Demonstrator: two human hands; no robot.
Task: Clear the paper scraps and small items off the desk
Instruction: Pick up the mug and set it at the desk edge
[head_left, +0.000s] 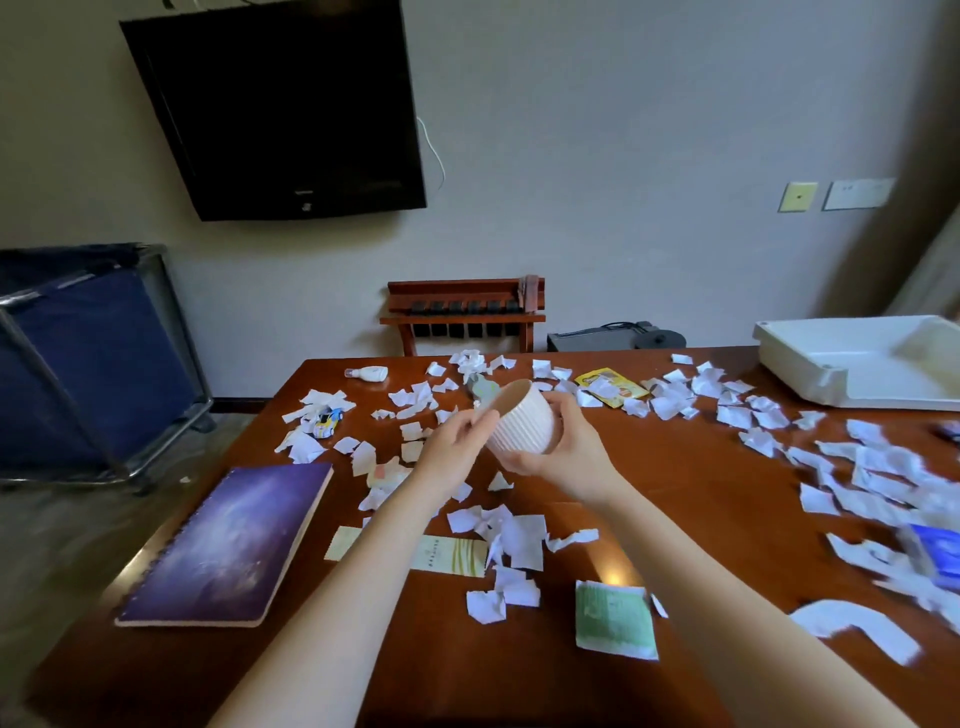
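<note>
Above the middle of the brown desk (675, 483), my right hand (558, 457) grips a white ribbed paper cup (522, 423), tilted with its mouth toward the upper left. My left hand (457, 441) reaches to the cup's rim, fingertips at its opening; whether it pinches something there is unclear. Several torn white paper scraps (511, 538) lie scattered over the desk. Small items lie among them: a toy car (327, 418), a small white bottle (370, 373), a yellow sachet (613, 387), a green packet (614, 618) and a pale striped packet (452, 556).
A purple spiral notebook (228, 545) lies at the desk's left front. A white tray (857, 364) stands at the far right corner. A blue item (937, 558) sits at the right edge. A blue laundry cart (88, 358) stands on the floor at left. A wooden rack (465, 312) stands behind the desk.
</note>
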